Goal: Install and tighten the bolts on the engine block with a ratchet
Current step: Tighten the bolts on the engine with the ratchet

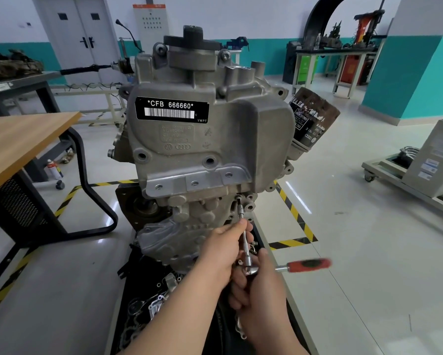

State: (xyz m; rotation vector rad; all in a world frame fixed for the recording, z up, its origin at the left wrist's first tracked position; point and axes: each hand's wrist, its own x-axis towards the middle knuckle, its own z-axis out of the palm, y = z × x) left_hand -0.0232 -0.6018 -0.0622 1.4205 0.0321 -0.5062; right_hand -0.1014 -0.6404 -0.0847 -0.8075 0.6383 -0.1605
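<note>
**Ratchet set low on the engine**

The ratchet (306,265) points its extension (244,235) up into a recess at the lower right edge of the engine block (202,149). The left hand (223,249) pinches the extension. The right hand (262,290) curls round the ratchet head, and the red handle juts right. An oil filter (314,116) hangs at the block's upper right.

Only the person's hands and forearms showed. The left hand (219,256) was bare, and so was the right hand (257,286). The left forearm (174,316) was bare along all its visible length, down to the lower edge of the view, and the right forearm (275,329) likewise. The right hand's outline was softly blurred, the left's sharper
</note>
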